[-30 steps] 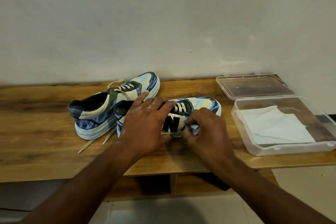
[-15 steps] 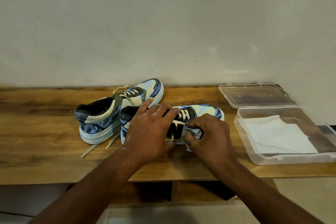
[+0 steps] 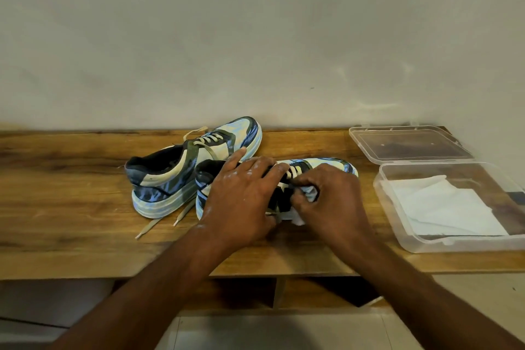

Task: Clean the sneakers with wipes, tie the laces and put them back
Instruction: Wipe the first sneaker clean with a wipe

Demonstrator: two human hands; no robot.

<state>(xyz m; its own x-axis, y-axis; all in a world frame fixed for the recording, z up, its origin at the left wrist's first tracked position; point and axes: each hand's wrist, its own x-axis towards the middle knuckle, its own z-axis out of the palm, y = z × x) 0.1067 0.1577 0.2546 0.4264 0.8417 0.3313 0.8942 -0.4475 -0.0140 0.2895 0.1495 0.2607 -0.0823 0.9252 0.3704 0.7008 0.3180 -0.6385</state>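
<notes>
Two blue, cream and black sneakers stand on a wooden shelf top [image 3: 71,207]. The far sneaker [image 3: 181,170] has loose cream laces trailing toward the front edge. My left hand [image 3: 241,199] lies over the heel and side of the near sneaker [image 3: 326,165], fingers curved round its top, and hides most of it. My right hand [image 3: 335,202] grips a crumpled white wipe [image 3: 298,216] against the near sneaker's side, by the black letter mark.
At the right stands a clear plastic box [image 3: 397,224] holding white wipes [image 3: 443,207], its hinged lid [image 3: 409,145] lying open behind it. A plain wall runs along the back. Below the shelf top are open compartments and a pale floor.
My right hand has slid the wipe up the near sneaker's side, toward the laces. The left hand keeps its hold. The camera view has tilted slightly upward.
</notes>
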